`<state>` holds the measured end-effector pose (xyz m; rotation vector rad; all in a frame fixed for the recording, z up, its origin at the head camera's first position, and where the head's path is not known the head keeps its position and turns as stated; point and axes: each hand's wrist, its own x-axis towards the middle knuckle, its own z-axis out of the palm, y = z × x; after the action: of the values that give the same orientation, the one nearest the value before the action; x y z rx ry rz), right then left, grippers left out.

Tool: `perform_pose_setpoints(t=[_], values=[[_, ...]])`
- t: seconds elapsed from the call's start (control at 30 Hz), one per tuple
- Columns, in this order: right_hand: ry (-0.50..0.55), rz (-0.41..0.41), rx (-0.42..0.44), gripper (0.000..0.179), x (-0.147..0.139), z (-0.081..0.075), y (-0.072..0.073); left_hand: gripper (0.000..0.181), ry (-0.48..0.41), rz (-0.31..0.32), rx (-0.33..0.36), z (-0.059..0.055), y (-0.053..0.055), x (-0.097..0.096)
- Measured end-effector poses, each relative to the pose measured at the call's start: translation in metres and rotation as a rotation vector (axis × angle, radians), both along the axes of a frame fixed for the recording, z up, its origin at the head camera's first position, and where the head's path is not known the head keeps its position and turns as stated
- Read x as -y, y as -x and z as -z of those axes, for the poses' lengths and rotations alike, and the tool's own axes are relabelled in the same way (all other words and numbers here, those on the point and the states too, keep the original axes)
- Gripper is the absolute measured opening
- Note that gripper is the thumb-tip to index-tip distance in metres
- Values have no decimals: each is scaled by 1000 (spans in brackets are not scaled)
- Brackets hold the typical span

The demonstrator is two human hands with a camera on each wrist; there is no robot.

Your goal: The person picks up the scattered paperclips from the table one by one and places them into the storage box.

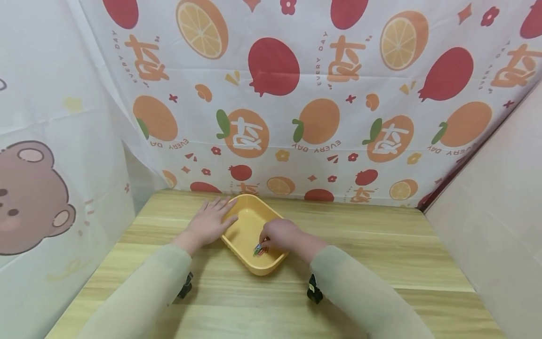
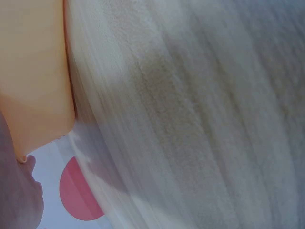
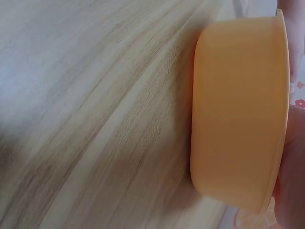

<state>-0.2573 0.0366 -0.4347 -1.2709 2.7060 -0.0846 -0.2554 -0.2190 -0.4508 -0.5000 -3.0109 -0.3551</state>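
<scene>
A yellow plastic basin (image 1: 245, 221) with rounded corners stands on the table in the head view. My left hand (image 1: 210, 220) rests on its left rim, fingers spread and fairly straight. The right hand (image 1: 280, 234) reaches over the opposite rim into the basin, its fingers curled downward. Its thumb and fingertips pinch a small bunch of coloured paper clips (image 1: 260, 250) low inside the near end. Both wrist views mostly show the basin's outer wall (image 3: 238, 109) and the tabletop, with only part of a hand at the edge; the clips are hidden there.
The wood-grain table (image 1: 360, 263) runs back to a hanging cloth (image 1: 275, 117) printed with fruit. A pale cloth with a bear print (image 1: 31, 197) hangs at the left, and a plain pale panel (image 1: 495, 202) stands at the right.
</scene>
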Motion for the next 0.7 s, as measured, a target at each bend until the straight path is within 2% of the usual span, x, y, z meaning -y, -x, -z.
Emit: perform_pose_setpoints(t=[0.3,0.53,0.7], values=[[-6,51,42,12,2,0,0,64,1,3,2,1,2,-2],[30,90,47,15,-2,0,1,64,1,3,-2,1,1,-2],[88,98,35,18,-7,-6,2,64,-18,3,-10,3,2,-1]])
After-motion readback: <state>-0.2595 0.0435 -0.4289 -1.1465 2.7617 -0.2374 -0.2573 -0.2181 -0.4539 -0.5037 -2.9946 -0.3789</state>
